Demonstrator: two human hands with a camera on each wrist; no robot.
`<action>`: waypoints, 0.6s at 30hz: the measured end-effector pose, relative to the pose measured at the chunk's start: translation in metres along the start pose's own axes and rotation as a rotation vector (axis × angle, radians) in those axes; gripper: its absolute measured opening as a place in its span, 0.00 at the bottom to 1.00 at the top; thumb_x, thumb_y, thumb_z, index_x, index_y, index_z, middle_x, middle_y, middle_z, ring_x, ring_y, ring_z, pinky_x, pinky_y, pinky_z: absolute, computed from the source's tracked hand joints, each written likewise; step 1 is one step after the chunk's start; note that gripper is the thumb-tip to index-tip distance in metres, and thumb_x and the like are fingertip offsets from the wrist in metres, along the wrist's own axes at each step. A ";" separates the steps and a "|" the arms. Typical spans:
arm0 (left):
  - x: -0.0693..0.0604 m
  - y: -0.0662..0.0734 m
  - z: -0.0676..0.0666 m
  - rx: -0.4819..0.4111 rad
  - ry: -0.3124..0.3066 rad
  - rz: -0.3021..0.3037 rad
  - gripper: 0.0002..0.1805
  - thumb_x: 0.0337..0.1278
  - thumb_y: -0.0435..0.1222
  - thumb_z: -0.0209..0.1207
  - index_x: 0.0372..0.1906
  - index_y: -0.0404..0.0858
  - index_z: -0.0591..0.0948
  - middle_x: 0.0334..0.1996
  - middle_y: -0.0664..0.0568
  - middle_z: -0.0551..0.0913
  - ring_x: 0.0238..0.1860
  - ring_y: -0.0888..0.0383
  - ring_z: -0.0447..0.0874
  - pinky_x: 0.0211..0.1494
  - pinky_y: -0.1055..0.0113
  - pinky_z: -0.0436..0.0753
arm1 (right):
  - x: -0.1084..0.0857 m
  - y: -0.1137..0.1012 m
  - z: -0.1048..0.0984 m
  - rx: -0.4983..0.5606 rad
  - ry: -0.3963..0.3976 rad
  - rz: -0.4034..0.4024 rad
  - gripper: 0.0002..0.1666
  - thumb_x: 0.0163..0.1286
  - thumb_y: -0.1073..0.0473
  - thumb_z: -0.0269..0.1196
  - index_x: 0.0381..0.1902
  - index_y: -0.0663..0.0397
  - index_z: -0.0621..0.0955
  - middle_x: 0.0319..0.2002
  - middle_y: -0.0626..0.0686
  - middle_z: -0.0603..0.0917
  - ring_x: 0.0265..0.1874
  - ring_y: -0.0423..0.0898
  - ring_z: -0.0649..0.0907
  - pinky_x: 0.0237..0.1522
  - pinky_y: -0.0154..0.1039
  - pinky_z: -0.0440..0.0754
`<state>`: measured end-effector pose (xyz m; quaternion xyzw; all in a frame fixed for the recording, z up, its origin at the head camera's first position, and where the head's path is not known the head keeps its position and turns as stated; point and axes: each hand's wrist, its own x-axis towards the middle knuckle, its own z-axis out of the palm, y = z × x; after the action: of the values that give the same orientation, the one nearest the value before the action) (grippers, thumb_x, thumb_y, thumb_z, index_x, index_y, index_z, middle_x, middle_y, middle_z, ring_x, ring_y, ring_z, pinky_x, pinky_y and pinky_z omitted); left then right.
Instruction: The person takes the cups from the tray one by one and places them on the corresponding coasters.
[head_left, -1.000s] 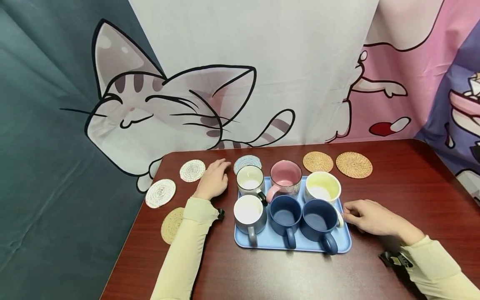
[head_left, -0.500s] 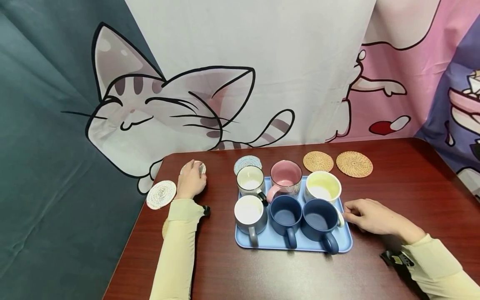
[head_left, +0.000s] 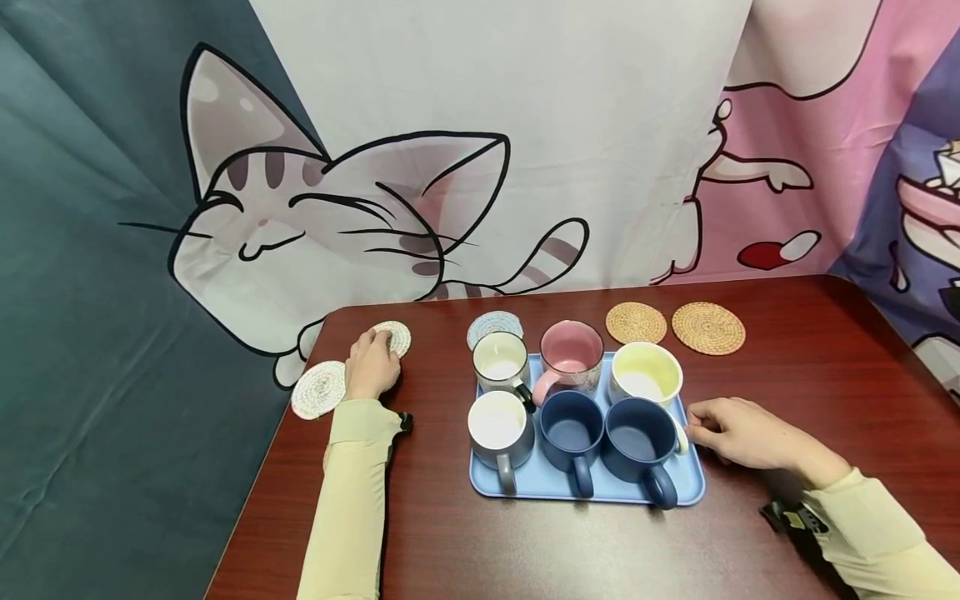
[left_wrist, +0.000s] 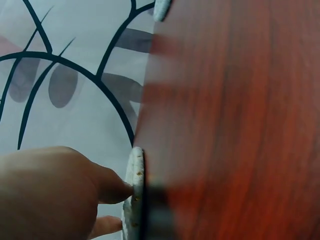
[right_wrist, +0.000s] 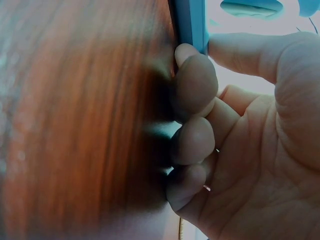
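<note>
At the table's far left, my left hand (head_left: 372,364) has its fingertips at the near edge of a white round coaster (head_left: 397,333). In the left wrist view its thumb and a finger (left_wrist: 106,226) touch that coaster (left_wrist: 134,172), which lies flat. My right hand (head_left: 750,433) holds the right edge of a blue tray (head_left: 542,485). The right wrist view shows the thumb above the tray rim (right_wrist: 194,22) and the other fingers curled at its underside. Standing on the tray are a white mug (head_left: 500,358), pink mug (head_left: 572,350), yellow-lined mug (head_left: 647,371), grey mug (head_left: 501,425) and two blue mugs.
Another white coaster (head_left: 318,390) lies left of my left hand. A pale blue coaster (head_left: 493,325) sits behind the tray. Two straw-coloured coasters (head_left: 636,323) are at the back right. A printed cloth (head_left: 600,125) hangs behind the table.
My left hand first moved left onto the white coaster, then drew slightly back toward the near left, uncovering most of it. The left sleeve now hides the tan coaster. My right hand stayed on the tray.
</note>
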<state>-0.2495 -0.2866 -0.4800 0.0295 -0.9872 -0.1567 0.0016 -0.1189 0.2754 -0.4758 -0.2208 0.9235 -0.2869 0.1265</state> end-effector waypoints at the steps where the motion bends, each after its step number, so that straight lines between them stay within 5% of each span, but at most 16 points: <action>1: 0.001 0.000 0.000 0.003 -0.001 -0.001 0.27 0.76 0.37 0.47 0.75 0.36 0.69 0.78 0.33 0.60 0.76 0.29 0.60 0.71 0.33 0.68 | 0.000 0.000 0.000 -0.001 0.002 -0.002 0.18 0.76 0.54 0.63 0.24 0.38 0.72 0.14 0.33 0.70 0.14 0.30 0.73 0.23 0.29 0.68; 18: 0.004 0.003 0.004 0.088 0.035 0.024 0.23 0.75 0.36 0.49 0.69 0.34 0.74 0.72 0.32 0.68 0.68 0.29 0.71 0.68 0.37 0.73 | 0.000 0.003 0.001 -0.004 0.026 -0.039 0.19 0.76 0.54 0.63 0.23 0.37 0.72 0.14 0.31 0.69 0.15 0.29 0.72 0.24 0.29 0.67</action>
<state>-0.2541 -0.2828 -0.4828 0.0202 -0.9932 -0.1127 0.0196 -0.1196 0.2773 -0.4790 -0.2354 0.9211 -0.2905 0.1085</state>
